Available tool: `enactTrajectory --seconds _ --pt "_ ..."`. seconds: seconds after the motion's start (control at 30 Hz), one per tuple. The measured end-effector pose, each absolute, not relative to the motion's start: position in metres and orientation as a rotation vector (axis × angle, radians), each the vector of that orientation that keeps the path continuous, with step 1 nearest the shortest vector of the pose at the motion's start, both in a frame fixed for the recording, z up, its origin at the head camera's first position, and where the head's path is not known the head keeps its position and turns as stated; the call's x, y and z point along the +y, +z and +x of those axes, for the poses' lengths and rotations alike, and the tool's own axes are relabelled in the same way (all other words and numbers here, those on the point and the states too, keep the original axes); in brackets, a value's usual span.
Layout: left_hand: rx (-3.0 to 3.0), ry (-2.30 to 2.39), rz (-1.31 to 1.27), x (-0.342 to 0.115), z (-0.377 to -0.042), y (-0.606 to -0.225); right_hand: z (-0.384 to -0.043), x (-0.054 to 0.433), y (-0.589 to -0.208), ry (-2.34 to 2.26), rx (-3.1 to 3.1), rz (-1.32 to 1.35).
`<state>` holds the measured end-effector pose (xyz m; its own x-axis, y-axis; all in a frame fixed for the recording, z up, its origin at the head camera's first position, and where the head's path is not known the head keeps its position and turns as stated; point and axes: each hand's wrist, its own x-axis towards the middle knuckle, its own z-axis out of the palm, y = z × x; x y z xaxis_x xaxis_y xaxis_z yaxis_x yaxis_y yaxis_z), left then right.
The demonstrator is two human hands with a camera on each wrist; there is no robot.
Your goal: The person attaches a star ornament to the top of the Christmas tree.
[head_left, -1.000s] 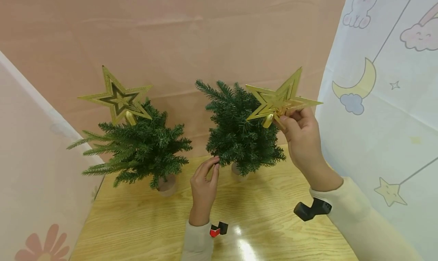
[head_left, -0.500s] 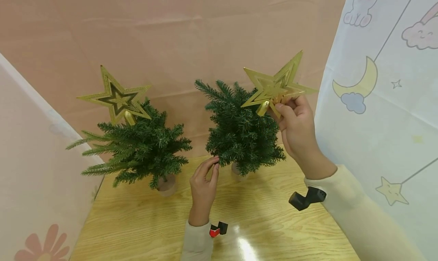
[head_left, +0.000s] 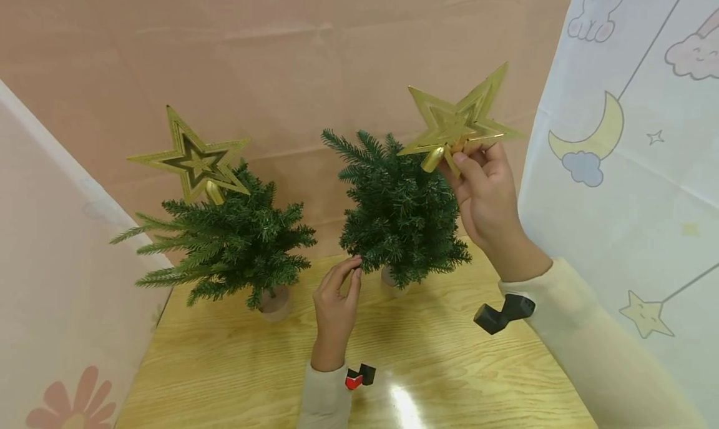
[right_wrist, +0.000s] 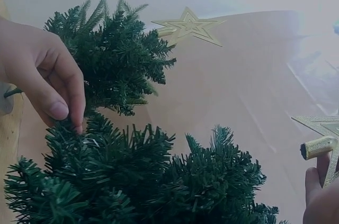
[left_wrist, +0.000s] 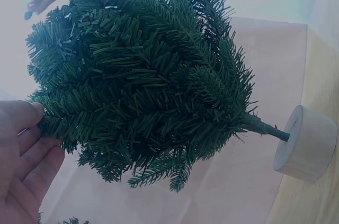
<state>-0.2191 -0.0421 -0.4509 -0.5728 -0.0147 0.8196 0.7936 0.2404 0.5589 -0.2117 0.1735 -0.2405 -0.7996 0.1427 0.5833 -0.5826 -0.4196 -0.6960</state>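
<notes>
Near the middle of the wooden table stands a small green artificial Christmas tree (head_left: 401, 210). My left hand (head_left: 337, 298) pinches the tip of one of its lower branches (left_wrist: 58, 118) between thumb and fingers. Up at the right, my right hand (head_left: 487, 192) holds a gold star tree topper (head_left: 456, 122) by a lower point. The star hangs above and right of this tree's top, apart from it. Its short hollow socket (right_wrist: 318, 148) points down and left. A second tree (head_left: 241, 235), on the left, bears a matching gold star (head_left: 193, 162) at its top.
Both trees stand on round pale bases, such as the left one (head_left: 274, 304). Behind them hangs a plain pinkish-tan cloth (head_left: 281, 67). Printed white cloths flank the table (head_left: 253, 366), one at the left (head_left: 50, 260) and one at the right (head_left: 618, 229).
My right hand has lifted the star topper higher, away from the branches it partly overlapped. My left hand keeps its pinch on the branch, and both trees stay in place.
</notes>
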Motion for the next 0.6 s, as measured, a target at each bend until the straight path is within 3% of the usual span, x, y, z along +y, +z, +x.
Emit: enactTrajectory --seconds 0.6 --pt "-1.770 -1.430 -0.712 -0.040 -0.216 -0.447 -0.230 0.166 -0.222 2.342 -1.267 0.589"
